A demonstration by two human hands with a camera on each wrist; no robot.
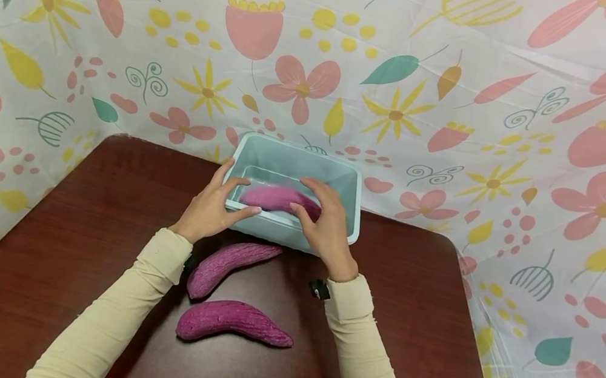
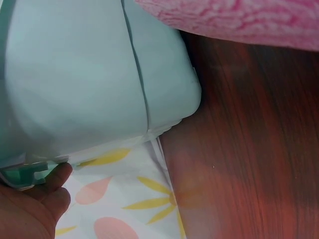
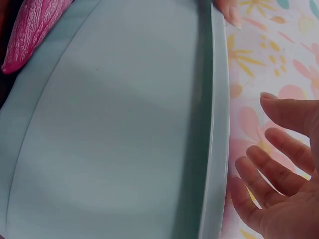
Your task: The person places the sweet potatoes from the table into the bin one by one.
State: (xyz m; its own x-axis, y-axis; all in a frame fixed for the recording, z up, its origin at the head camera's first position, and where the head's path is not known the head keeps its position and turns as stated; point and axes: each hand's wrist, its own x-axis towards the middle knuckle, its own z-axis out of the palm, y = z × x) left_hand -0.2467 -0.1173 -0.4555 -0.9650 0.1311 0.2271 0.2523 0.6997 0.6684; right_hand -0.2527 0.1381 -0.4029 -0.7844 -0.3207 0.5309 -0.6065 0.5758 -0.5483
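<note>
Now the left hand (image 1: 207,205) grips the box (image 1: 357,203), best kept still while the right hand (image 1: 330,227) hangs wide over the vegetable (image 1: 273,198).

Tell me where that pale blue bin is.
In the head view, the pale blue bin sits about midway along the far edge of the table, before the flowered cloth, just beyond a purple eggplant, with the left hand at its left side.

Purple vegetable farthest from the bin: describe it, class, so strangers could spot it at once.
On the dark table, find the pale blue bin. In front of it, the nearer purple vegetable slants toward it. The farther vegetable, lowest in the head view, lies crosswise.
</note>
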